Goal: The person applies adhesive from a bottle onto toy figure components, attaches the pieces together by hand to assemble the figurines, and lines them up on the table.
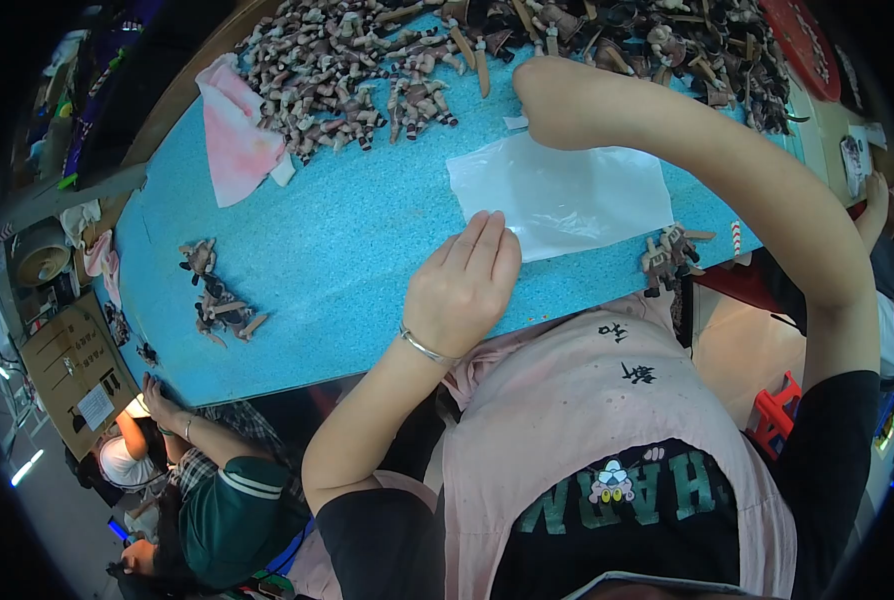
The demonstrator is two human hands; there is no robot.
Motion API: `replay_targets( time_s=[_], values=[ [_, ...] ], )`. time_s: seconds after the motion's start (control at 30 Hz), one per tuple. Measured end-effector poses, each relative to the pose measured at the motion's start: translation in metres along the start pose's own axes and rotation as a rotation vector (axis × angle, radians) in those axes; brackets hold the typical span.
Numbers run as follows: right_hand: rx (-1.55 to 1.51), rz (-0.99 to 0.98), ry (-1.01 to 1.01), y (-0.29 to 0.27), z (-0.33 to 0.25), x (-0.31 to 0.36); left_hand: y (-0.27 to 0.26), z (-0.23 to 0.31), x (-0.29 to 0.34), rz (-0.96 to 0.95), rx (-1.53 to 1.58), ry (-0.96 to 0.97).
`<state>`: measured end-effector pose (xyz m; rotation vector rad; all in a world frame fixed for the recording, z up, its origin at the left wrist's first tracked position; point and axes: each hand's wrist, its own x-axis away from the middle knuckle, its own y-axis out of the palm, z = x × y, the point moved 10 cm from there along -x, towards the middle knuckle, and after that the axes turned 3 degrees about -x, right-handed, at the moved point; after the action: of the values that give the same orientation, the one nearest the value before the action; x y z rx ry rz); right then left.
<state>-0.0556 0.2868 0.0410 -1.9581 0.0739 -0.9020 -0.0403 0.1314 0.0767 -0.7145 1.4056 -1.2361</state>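
1. Here's the worktop, a blue, finely speckled surface (357, 270), and along its far edge sits a knobbly heap of small brown-and-cream moulded figures (327, 75), legs and arms jumbled together.
2. Further right on that edge, a darker heap of brown-and-black figures (667, 45) bristles with flat tan pieces.
3. At the far left corner, a soft pink-and-white cloth (229, 140) lies crumpled against the paler heap.
4. Over by the left end, a loose cluster of brown figures (227, 312); close to the near edge, right of centre, a small group of brown-and-cream figures (667, 258).
5. Now the hidden parts: the right hand (557, 100) is bent down at the bag's far edge, fingers tucked from sight, so I cannot tell what it grips.
6. The left hand (459, 290) lies palm down, fingers straight and together, tips on the bag's left side; its thumb is hidden, and it has nothing visibly clasped.
7. And the thin, clear plastic bag (587, 195) itself: spread flat between the hands, towards the near edge, roughly rectangular, milky, glossy and lightly wrinkled, its far edge partly covered.
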Motion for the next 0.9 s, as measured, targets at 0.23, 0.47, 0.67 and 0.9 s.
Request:
replay_targets(
  time_s=[0.23, 0.47, 0.67, 0.9],
  values=[
    [0.183, -0.108, -0.067, 0.008, -0.005, -0.007, 0.001, -0.002, -0.004, -0.034, 0.001, -0.021],
    [-0.256, 0.059, -0.062, -0.016, -0.006, 0.0, 0.001, -0.005, -0.001, -0.018, 0.012, -0.057],
    [-0.322, 0.049, -0.145, 0.017, -0.04, -0.012, 0.002, -0.003, -0.002, -0.006, 0.023, -0.047],
    [-0.268, 0.134, -0.164, 0.025, -0.061, -0.026, 0.004, -0.008, 0.009, 0.004, 0.026, -0.086]
  ],
)
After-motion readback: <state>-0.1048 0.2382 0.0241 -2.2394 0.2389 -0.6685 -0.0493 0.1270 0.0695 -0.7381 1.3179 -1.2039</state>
